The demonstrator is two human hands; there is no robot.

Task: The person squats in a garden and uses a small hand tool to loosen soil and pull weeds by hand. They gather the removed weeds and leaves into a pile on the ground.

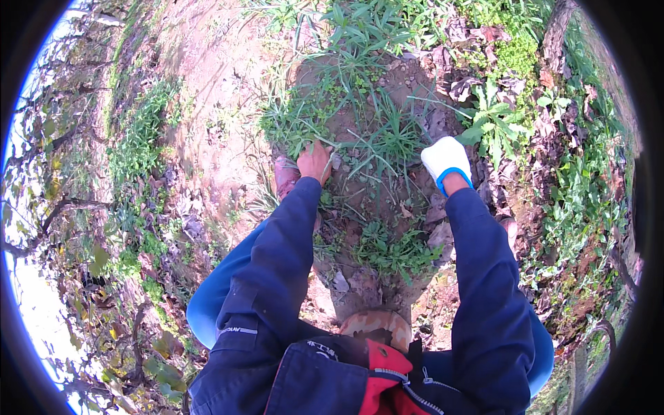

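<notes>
My left hand (314, 162), bare, is down in a clump of green weeds (290, 127), its knuckles up and its fingertips hidden among the leaves. Whether it grips stems I cannot tell. My right hand (447, 160) wears a white glove with a blue cuff and rests low over the ground, fingers curled under and out of sight. Between the two hands grows a tuft of grass (397, 136), with pale cut or loose stems across the soil. A broad-leaved weed (493, 122) stands just beyond the glove.
A shoe (286, 176) shows beside my left hand. Below, between my knees, are a low leafy weed patch (397, 249) and a camouflage-patterned round object (376, 327). Bare earth (212, 67) stretches to the left. Dry leaves (464, 88) and a woody trunk (559, 33) are at the right.
</notes>
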